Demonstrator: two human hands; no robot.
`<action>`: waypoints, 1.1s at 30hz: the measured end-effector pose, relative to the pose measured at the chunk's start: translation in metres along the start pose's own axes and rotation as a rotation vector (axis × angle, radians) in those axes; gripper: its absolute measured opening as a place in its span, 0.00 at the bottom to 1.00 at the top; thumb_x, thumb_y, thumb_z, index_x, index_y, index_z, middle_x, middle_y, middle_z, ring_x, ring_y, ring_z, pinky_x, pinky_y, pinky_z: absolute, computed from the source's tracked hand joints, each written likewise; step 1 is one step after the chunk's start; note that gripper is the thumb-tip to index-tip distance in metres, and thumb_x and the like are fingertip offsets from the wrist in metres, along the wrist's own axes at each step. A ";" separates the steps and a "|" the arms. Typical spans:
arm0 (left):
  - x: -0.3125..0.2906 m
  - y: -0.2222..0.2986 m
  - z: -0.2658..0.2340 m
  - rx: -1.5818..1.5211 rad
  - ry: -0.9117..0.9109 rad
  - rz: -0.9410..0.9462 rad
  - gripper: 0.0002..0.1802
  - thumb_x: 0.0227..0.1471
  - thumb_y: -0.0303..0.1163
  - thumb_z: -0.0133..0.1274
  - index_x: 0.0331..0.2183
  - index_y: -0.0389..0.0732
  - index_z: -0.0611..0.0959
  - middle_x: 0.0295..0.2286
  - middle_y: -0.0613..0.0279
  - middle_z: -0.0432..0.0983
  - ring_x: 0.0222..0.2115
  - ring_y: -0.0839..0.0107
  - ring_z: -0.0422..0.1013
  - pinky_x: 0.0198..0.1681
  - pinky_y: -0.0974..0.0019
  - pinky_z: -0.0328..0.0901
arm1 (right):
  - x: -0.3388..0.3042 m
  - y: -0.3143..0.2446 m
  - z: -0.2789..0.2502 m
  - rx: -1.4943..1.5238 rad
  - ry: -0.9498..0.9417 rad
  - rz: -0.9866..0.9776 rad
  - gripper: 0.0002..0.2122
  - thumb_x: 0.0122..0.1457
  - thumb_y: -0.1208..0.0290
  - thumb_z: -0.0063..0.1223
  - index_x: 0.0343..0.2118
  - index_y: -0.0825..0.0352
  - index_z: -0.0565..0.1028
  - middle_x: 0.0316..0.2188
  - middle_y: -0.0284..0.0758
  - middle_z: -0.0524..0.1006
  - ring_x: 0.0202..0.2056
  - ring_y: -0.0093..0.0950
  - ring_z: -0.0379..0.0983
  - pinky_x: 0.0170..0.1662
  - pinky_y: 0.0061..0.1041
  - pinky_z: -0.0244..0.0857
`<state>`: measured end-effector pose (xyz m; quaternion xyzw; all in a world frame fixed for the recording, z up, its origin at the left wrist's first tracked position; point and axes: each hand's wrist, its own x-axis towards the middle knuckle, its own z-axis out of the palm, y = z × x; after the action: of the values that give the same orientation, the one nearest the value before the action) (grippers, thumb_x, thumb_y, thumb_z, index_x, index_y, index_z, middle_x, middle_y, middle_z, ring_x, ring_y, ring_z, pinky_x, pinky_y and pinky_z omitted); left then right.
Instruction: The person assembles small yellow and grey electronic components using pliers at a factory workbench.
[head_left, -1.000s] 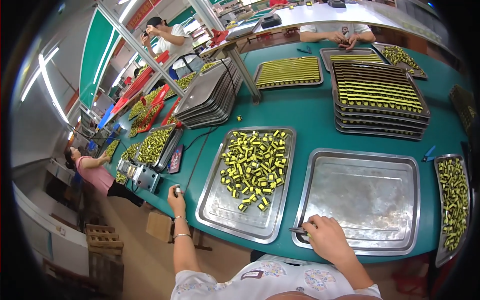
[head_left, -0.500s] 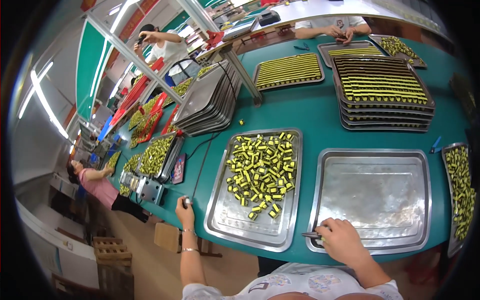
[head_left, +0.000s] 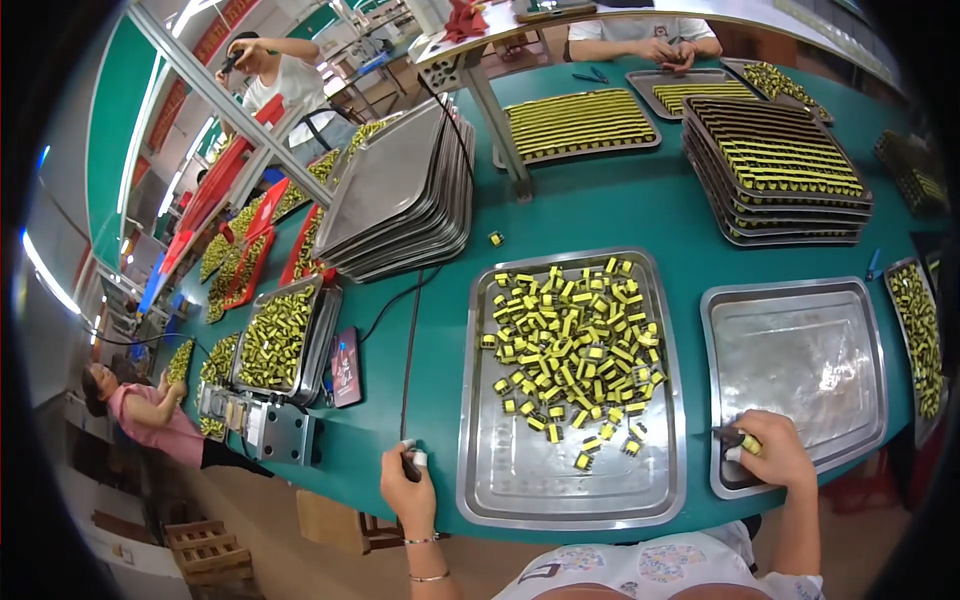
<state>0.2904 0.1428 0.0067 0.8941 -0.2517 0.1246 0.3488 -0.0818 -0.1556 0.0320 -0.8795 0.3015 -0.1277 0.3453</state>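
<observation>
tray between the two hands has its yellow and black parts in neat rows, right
Not quite: in the head view, the yellow and black parts in the tray between the left hand and the right hand lie in a loose, jumbled heap, not in neat rows.

One left hand [head_left: 408, 482] shows at seven o'clock, with two bracelets [head_left: 429, 577]; one right hand [head_left: 772, 450] at four; two blue-handled tools [head_left: 591, 76] at one and three; one stray yellow-and-black component [head_left: 495, 239] at twelve; at five, one tray [head_left: 560, 508] of components [head_left: 585, 345] past counting.
</observation>
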 end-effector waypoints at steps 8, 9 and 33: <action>-0.002 -0.012 -0.004 -0.177 0.007 -0.090 0.09 0.49 0.20 0.53 0.36 0.33 0.79 0.26 0.61 0.74 0.28 0.73 0.70 0.35 0.71 0.65 | 0.000 -0.005 0.011 -0.016 0.064 0.107 0.11 0.38 0.78 0.53 0.29 0.69 0.74 0.25 0.42 0.74 0.30 0.43 0.71 0.34 0.35 0.64; -0.004 -0.008 -0.006 -0.193 0.003 -0.103 0.09 0.50 0.21 0.53 0.37 0.32 0.79 0.28 0.61 0.74 0.30 0.75 0.70 0.38 0.72 0.65 | -0.004 -0.003 0.010 -0.023 0.064 0.107 0.11 0.38 0.78 0.53 0.29 0.69 0.74 0.25 0.42 0.74 0.30 0.43 0.71 0.34 0.35 0.64; 0.004 -0.010 0.007 0.050 0.069 -0.074 0.11 0.47 0.27 0.55 0.37 0.42 0.81 0.29 0.52 0.79 0.31 0.57 0.75 0.35 0.59 0.67 | -0.016 0.005 0.013 -0.101 0.202 -0.177 0.11 0.41 0.77 0.58 0.30 0.66 0.73 0.26 0.39 0.72 0.33 0.40 0.70 0.35 0.37 0.63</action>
<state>0.3000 0.1428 -0.0022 0.9065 -0.2033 0.1485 0.3390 -0.0907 -0.1421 0.0193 -0.9016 0.2621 -0.2300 0.2560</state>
